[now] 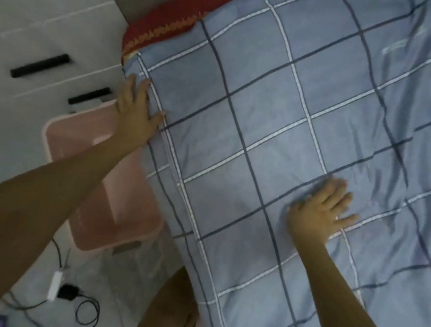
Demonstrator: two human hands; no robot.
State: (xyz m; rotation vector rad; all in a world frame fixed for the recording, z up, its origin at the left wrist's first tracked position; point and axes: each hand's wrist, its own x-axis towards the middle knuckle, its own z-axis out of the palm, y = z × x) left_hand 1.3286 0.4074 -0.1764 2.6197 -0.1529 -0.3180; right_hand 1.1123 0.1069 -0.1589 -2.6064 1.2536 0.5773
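Note:
A blue checked quilt [274,116] with white and dark lines lies spread over the bed. My left hand [135,110] rests flat with straight fingers on the quilt's left edge, near its far corner. My right hand [321,211] presses flat on the quilt's middle, fingers spread. A red patterned sheet [170,22] shows beyond the quilt's far-left corner.
A pink plastic basket [104,201] stands on the floor beside the bed, under my left forearm. White drawers with black handles [37,70] stand at the left. A white power strip [54,285], a black adapter and cables lie on the floor. My legs are at the bed's edge.

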